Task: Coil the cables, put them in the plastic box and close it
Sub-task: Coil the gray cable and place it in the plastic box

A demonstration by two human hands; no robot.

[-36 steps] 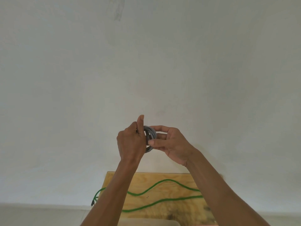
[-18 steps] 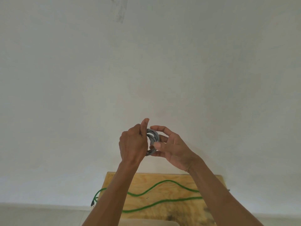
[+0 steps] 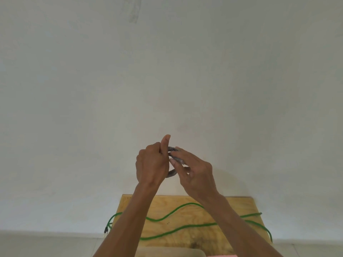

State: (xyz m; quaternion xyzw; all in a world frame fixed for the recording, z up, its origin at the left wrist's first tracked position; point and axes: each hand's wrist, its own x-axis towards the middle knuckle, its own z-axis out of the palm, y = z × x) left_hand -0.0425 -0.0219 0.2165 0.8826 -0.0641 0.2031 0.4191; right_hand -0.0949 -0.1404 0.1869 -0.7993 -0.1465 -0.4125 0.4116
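A small grey coiled cable (image 3: 172,174) is held up in front of the white wall, between both hands. My left hand (image 3: 152,163) grips the coil's left side, thumb pointing up. My right hand (image 3: 194,173) lies over the coil's right side with its fingers curled on the loops, hiding most of it. A long green cable (image 3: 167,217) lies uncoiled in wavy lines across the wooden table (image 3: 187,201) below, its ends hanging off the left and right edges. A pale edge (image 3: 167,252), perhaps the plastic box, shows at the bottom of the view.
The white wall (image 3: 167,71) fills most of the view. The wooden table stands against it. A pink strip (image 3: 222,255) peeks in at the bottom edge right of the pale object.
My right hand has turned over the coil, from palm-up beneath it to fingers laid across its top. The view has tilted down slightly, showing more of the table.
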